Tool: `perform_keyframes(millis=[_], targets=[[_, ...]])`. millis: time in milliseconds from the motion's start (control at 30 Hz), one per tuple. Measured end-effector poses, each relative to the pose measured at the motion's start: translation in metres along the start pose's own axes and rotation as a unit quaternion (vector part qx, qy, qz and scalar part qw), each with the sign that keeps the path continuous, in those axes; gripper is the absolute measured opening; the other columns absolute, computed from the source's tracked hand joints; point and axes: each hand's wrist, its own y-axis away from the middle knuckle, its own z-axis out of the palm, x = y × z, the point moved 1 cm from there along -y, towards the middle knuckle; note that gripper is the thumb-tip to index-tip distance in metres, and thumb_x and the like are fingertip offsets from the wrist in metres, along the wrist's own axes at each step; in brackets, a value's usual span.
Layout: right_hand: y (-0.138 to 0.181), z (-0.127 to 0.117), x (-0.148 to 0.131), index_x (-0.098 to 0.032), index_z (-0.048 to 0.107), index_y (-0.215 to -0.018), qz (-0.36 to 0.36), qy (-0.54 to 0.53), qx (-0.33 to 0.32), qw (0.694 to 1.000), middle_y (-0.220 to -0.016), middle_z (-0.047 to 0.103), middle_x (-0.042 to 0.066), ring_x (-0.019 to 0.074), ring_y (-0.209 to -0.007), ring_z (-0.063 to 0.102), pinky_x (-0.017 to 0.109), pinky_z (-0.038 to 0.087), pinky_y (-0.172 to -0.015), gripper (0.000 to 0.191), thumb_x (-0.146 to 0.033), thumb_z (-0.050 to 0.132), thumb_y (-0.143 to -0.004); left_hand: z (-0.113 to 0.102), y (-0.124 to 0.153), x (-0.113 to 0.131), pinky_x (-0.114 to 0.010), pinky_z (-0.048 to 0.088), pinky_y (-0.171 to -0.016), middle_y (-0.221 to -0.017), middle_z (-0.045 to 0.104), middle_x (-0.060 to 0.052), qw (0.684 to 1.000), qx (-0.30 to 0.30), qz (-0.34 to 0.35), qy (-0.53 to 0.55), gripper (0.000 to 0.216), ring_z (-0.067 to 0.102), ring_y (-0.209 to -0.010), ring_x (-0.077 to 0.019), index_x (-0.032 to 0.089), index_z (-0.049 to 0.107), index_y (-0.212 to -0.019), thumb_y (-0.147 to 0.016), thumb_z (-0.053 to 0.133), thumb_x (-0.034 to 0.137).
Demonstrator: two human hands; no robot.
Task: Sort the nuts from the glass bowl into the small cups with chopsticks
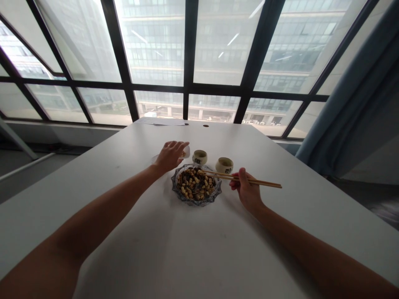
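Observation:
My left hand (171,155) curls over a clear plastic container (187,152), its fingers and thumb around the near side. A small yellowish piece shows inside it, and the hand hides most of the rest. A pair of wooden chopsticks (262,182) is held in my right hand (246,189). The chopsticks point left, with their tips over a scalloped glass bowl (175,192). Peanuts (196,180) and dark seeds fill that bowl. Just behind it stand two small cream cups with dark characters, the left cup (199,157) and the right cup (224,165), the latter near my right hand.
Everything stands on a white table (199,249). White paper (162,121) lies at its far edge, close to a small round hole (206,126). Beyond are large dark-framed windows (190,89). A blue-grey curtain (349,99) hangs at the right.

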Motion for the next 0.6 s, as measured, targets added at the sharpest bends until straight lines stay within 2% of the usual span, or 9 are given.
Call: perform_keyframes(millis=[133,333,400,467,533,600], targets=[[0.001,0.001,-0.002,-0.016,0.069,-0.071,-0.007,0.012,-0.005,1.000,-0.050,0.063,0.001,0.0106,-0.042,0.055,0.022,0.045,-0.041,0.054,-0.070,0.072,-0.071,-0.002,0.003,0.000,-0.050,0.033,-0.110,-0.144,0.052,-0.011,1.000,-0.005,0.017,0.012,0.066,0.047,-0.131,-0.0321,0.022,0.040,-0.147,-0.083,0.056,0.020],[0.002,0.000,-0.003,-0.016,0.069,-0.072,-0.010,0.024,-0.005,1.000,-0.051,0.063,0.001,0.0108,-0.044,0.056,0.022,0.045,-0.042,0.054,-0.070,0.071,-0.073,-0.001,0.004,0.000,-0.050,0.030,-0.112,-0.144,0.053,-0.012,1.000,-0.003,-0.012,0.028,0.063,0.047,-0.132,-0.0317,0.022,0.041,-0.146,-0.085,0.056,0.026],[0.002,0.000,-0.002,-0.016,0.068,-0.072,-0.009,0.023,-0.007,1.000,-0.051,0.063,0.001,0.0106,-0.044,0.056,0.022,0.045,-0.042,0.054,-0.070,0.071,-0.073,0.000,0.001,-0.002,-0.049,0.031,-0.111,-0.139,0.057,-0.013,0.998,-0.014,-0.051,0.026,0.067,0.051,-0.129,-0.0322,0.020,0.040,-0.146,-0.084,0.059,0.034],[0.001,0.001,-0.002,-0.016,0.068,-0.072,-0.009,0.022,-0.008,1.000,-0.051,0.063,0.001,0.0104,-0.044,0.056,0.022,0.045,-0.042,0.054,-0.070,0.071,-0.073,0.002,-0.004,-0.006,-0.049,0.033,-0.109,-0.132,0.062,-0.016,0.990,-0.060,-0.121,0.028,0.076,0.056,-0.123,-0.0340,0.016,0.038,-0.146,-0.080,0.063,0.044],[0.001,0.001,-0.002,-0.016,0.068,-0.071,-0.009,0.019,-0.008,1.000,-0.051,0.063,0.001,0.0101,-0.043,0.056,0.021,0.044,-0.041,0.055,-0.071,0.071,-0.072,0.005,-0.012,-0.011,-0.051,0.036,-0.105,-0.130,0.064,-0.019,0.971,-0.139,-0.190,0.036,0.086,0.057,-0.121,-0.0367,0.014,0.036,-0.146,-0.076,0.065,0.054],[0.001,0.001,-0.002,-0.016,0.068,-0.071,-0.009,0.013,-0.003,1.000,-0.050,0.063,0.001,0.0101,-0.042,0.056,0.021,0.044,-0.041,0.056,-0.072,0.071,-0.071,0.008,-0.023,-0.011,-0.053,0.036,-0.104,-0.135,0.060,-0.022,0.953,-0.204,-0.222,0.041,0.091,0.054,-0.126,-0.0394,0.014,0.037,-0.146,-0.074,0.064,0.063]])
